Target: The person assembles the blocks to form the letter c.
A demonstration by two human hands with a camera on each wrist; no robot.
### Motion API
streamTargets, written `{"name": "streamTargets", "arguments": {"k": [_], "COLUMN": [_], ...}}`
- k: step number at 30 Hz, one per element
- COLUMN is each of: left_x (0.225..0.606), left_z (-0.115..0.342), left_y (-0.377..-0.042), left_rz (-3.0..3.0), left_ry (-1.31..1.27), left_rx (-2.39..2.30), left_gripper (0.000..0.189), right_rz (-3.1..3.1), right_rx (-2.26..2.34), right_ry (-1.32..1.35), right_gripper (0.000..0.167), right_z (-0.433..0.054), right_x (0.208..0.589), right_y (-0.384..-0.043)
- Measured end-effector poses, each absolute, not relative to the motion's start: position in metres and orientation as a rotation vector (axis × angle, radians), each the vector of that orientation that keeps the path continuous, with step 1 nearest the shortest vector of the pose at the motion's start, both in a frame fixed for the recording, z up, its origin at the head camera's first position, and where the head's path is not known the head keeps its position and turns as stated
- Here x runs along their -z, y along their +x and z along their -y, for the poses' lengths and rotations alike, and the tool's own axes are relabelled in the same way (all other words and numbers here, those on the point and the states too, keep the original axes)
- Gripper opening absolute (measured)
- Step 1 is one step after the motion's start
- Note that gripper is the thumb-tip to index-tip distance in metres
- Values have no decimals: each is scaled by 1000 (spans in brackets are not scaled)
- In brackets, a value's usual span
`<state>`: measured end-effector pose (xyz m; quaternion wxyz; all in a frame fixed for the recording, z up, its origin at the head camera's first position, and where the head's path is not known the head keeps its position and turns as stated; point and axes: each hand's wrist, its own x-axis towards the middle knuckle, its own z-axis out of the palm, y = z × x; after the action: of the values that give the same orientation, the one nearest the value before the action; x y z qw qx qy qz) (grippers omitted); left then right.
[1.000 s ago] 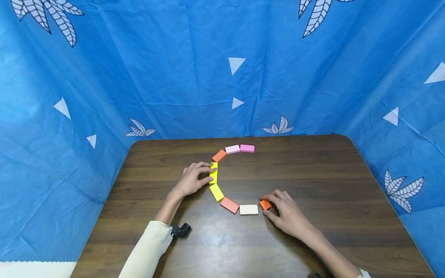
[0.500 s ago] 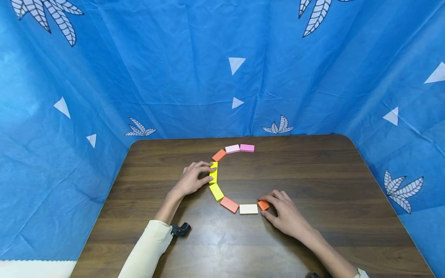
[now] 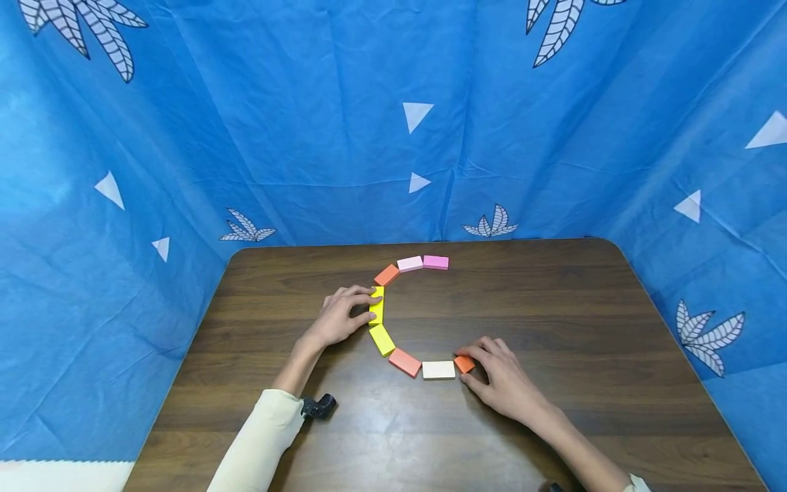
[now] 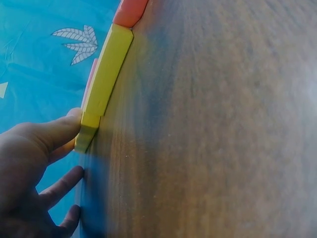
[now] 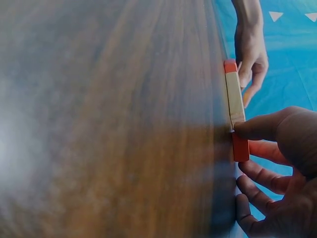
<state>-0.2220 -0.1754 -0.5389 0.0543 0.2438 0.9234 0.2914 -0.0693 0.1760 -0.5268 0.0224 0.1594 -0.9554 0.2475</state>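
Observation:
Rectangular blocks lie flat on the table in a curve like a letter C. My left hand [image 3: 340, 316] rests at the curve's left side, its thumb and fingers on the upper yellow block [image 3: 378, 311]. The left wrist view shows the thumb [image 4: 67, 128] against that block's near end. At the lower right end of the curve, my right hand [image 3: 505, 378] pinches an orange block [image 3: 464, 364] between thumb and index finger. The orange block is set at a slant, its corner right at the end of the cream block [image 3: 438, 370]. The right wrist view also shows the orange block [image 5: 240, 147].
A second yellow block [image 3: 382, 340] and a salmon block [image 3: 405, 363] continue the lower curve. Above are an orange-red block [image 3: 387, 275], a pale pink block [image 3: 410, 264] and a pink block [image 3: 436, 262]. Blue patterned cloth [image 3: 344, 137] surrounds the brown wooden table [image 3: 553, 307].
My right hand has slid the orange block a little left, closing the gap to the cream block. My left hand has stayed on the upper yellow block.

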Motion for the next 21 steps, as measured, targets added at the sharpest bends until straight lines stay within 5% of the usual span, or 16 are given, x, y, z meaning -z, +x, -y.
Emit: {"name": "streamTargets", "arguments": {"k": [21], "left_x": [546], "left_z": [174], "left_y": [-214], "left_rz": [-2836], "left_ry": [818], "left_rx": [-904], "left_gripper": [30], "right_rz": [3014], "right_rx": [-835], "right_ry": [536], "right_gripper": [57], "right_z": [-229], "right_x": [516], "right_y": [-85]}}
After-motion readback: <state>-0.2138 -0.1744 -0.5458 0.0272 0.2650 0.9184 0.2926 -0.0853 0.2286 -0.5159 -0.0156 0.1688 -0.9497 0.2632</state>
